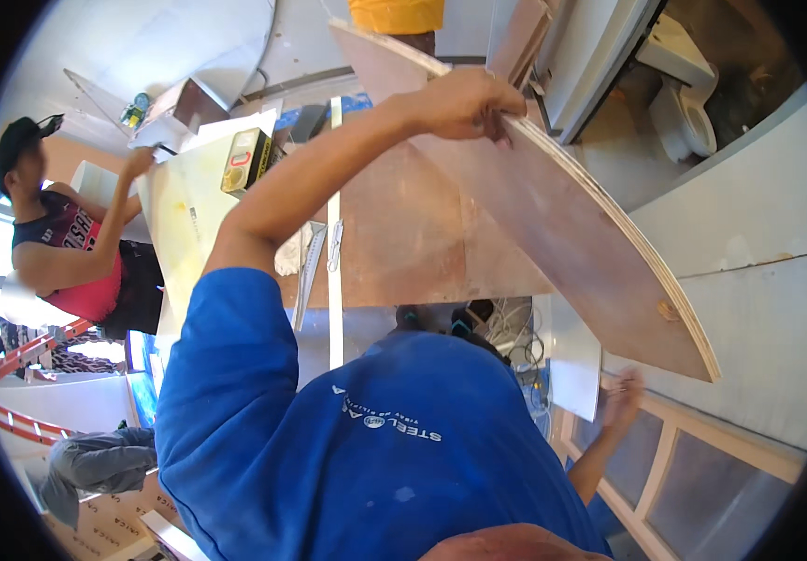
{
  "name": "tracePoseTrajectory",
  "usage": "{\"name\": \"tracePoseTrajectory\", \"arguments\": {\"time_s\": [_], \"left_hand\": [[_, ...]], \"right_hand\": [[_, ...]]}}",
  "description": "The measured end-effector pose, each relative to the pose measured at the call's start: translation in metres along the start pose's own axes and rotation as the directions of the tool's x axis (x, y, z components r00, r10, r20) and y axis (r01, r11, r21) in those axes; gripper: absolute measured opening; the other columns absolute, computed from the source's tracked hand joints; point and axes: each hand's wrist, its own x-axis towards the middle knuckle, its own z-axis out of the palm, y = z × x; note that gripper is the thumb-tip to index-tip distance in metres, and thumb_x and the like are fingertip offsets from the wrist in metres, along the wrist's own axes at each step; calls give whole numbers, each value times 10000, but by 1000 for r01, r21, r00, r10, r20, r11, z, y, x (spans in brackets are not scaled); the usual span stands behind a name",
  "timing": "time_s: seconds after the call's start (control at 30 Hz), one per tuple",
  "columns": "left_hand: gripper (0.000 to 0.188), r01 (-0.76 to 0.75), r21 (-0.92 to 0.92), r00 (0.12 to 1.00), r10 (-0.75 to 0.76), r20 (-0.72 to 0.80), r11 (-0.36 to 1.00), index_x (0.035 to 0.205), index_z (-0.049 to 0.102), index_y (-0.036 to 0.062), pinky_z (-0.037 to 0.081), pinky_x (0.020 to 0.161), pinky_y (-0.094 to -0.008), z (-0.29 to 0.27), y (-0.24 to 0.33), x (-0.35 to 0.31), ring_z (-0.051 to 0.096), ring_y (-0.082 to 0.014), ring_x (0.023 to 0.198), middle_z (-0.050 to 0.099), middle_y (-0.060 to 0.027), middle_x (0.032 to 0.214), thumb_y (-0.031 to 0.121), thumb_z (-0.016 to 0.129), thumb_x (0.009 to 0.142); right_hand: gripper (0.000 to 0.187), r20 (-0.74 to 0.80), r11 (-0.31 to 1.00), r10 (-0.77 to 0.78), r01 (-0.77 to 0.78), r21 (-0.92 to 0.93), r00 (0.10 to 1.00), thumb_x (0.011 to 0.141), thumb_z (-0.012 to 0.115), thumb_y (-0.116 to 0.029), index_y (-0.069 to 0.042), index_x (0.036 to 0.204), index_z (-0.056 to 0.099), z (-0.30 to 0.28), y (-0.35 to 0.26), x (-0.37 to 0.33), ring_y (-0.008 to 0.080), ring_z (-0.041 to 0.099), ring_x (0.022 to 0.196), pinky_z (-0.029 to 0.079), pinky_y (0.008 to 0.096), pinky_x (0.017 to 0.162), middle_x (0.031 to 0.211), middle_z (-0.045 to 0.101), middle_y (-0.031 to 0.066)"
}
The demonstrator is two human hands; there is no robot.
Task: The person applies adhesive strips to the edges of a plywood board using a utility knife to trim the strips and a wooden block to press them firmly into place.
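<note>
My left hand (473, 103) is closed over the upper edge of a long plywood board (553, 220), its fingers bent over the layered rim. The board stands tilted on edge above the brown work surface (399, 234) and runs from the far middle to the near right. Its right end tapers along a curved edge. My right hand (622, 397) is off the board, just below its right end. That hand is slightly blurred, its fingers look loosely apart, and nothing shows in it.
A long white strip (335, 234) and a metal square (308, 271) lie left of the board. Beyond them are a yellow-black box (246, 161) and a co-worker (81, 234) at a pale sheet (179, 206). Cables (527, 341) lie near my feet; a wooden frame (665, 458) stands right.
</note>
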Motion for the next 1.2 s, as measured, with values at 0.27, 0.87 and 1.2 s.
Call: {"name": "tracePoseTrajectory", "arguments": {"time_s": [0.27, 0.87, 1.2], "left_hand": [[261, -176, 33, 954, 162, 251, 984, 992, 695, 67, 532, 713, -465, -22, -56, -18, 676, -369, 811, 713, -97, 854, 190, 802, 787], [266, 27, 133, 971, -58, 230, 991, 958, 729, 103, 421, 929, -475, -69, -132, -98, 657, -299, 1002, 709, -77, 956, 187, 821, 723], [427, 57, 383, 990, -2, -143, 922, 1216, 726, 125, 393, 1064, -524, -50, -119, -144, 572, -309, 1281, 701, -139, 1223, 263, 778, 816]], "right_hand": [[1163, 372, 827, -261, 405, -389, 891, 746, 885, -554, -10, 1590, 298, 238, -120, -97, 329, 500, 1392, 375, 435, 1180, 1524, 478, 206], [387, 594, 353, -175, 614, -706, 785, 823, 804, -103, 24, 1179, 722, 450, -84, -170, 293, 695, 938, 540, 369, 814, 1059, 709, 183], [515, 559, 157, 75, 544, -824, 826, 871, 698, -89, -2, 1372, 614, 463, -75, -173, 359, 720, 1018, 559, 416, 851, 1170, 720, 230]]}}
